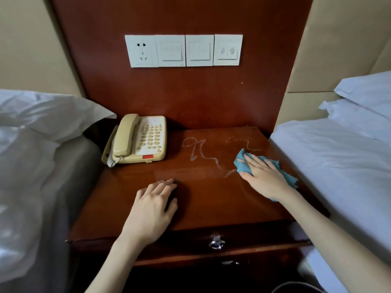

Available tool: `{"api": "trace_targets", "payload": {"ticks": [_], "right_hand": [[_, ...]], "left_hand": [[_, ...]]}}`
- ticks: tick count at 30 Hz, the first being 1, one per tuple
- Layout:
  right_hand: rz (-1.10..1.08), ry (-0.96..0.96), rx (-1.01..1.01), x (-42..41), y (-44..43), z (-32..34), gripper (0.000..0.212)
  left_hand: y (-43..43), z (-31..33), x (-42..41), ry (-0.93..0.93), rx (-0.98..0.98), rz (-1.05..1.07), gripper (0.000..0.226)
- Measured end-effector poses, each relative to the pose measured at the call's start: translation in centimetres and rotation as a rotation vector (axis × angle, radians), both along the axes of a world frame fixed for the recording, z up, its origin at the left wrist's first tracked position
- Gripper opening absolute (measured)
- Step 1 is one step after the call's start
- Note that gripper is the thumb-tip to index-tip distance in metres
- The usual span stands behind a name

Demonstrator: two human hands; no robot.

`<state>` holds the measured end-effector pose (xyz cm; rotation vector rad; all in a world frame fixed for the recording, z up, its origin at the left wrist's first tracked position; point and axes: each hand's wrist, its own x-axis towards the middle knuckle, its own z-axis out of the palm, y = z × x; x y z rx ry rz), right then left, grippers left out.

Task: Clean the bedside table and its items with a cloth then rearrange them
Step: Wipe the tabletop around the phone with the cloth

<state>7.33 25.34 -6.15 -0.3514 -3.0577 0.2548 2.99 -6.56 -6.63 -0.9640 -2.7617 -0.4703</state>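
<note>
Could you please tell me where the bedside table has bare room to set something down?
Free: the front strip between the left hand and right hand; the front-left corner before the telephone. White streaks mark the back middle. The cloth crowds the right edge.

left grip [154, 206] lay palm down on the surface [211, 197], fingers [167, 183] straight and close together, pointing away from the body, thumb alongside on the right. nothing held. left forearm [114, 265] bare, ran from the bottom edge up and right, wrist straight. right grip [264, 178] palm down, flat on top of the cloth [240, 163], fingers [254, 160] straight, slightly spread, pointing up and left, thumb out to the left. pressed on it, not curled round it. right forearm [330, 233] bare, ran from the lower right corner up and left. grips well apart, right one farther forward.
</note>
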Motion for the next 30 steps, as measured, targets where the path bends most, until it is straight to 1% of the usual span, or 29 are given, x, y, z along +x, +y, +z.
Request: {"api": "trace_targets", "payload": {"ticks": [3, 5, 7, 10, 12, 13, 17, 19, 21, 25, 26, 28, 30], "right_hand": [[0.195, -0.008, -0.060, 1.1, -1.2, -0.3, 0.053], [0.208, 0.002, -0.081, 1.2, -1.3, -0.2, 0.051], [0.137, 0.009, -0.060, 0.4, -1.1, 0.0, 0.051], [-0.048, 0.012, 0.061, -1.3, -2.0, 0.0, 0.053], [-0.079, 0.013, 0.035, -2.1, -3.8, 0.1, 0.055], [-0.029, 0.016, 0.007, -2.3, -5.0, 0.1, 0.055], [0.332, 0.041, -0.083, -1.4, -9.0, -0.1, 0.053], [0.398, 0.025, -0.132, -0.7, -9.0, -0.1, 0.049], [0.346, 0.015, -0.145, -0.4, -7.5, 0.1, 0.047], [-0.006, 0.015, -0.019, -1.4, -3.1, 0.4, 0.053], [-0.062, 0.008, 0.015, -1.9, -2.8, 0.3, 0.053], [-0.104, -0.011, 0.044, -3.0, -3.3, 0.3, 0.053], [-0.050, -0.017, 0.022, -4.1, -5.0, 0.5, 0.054]], "left_hand": [[0.0, 0.0, 0.1, 0.002, 0.001, -0.002, 0.043], [0.0, 0.1, 0.1, 0.000, 0.001, 0.001, 0.043], [0.1, 0.1, 0.1, 0.000, -0.003, 0.000, 0.043], [0.2, 0.2, 0.1, 0.011, 0.002, 0.010, 0.043], [0.3, 0.3, 0.2, 0.012, 0.012, 0.015, 0.041], [0.3, 0.3, 0.2, 0.007, 0.016, 0.014, 0.041], [0.1, 0.4, 0.1, 0.004, 0.018, 0.009, 0.041], [0.1, 0.4, 0.0, -0.002, 0.017, -0.002, 0.042], [0.0, 0.3, -0.1, -0.011, 0.023, -0.011, 0.042], [0.0, 0.0, -0.1, -0.012, 0.025, -0.014, 0.043], [0.1, 0.0, -0.1, -0.011, 0.027, -0.012, 0.043], [0.2, 0.0, -0.1, -0.003, 0.025, -0.010, 0.043], [0.2, 0.0, -0.2, 0.001, 0.016, -0.013, 0.043]]}}
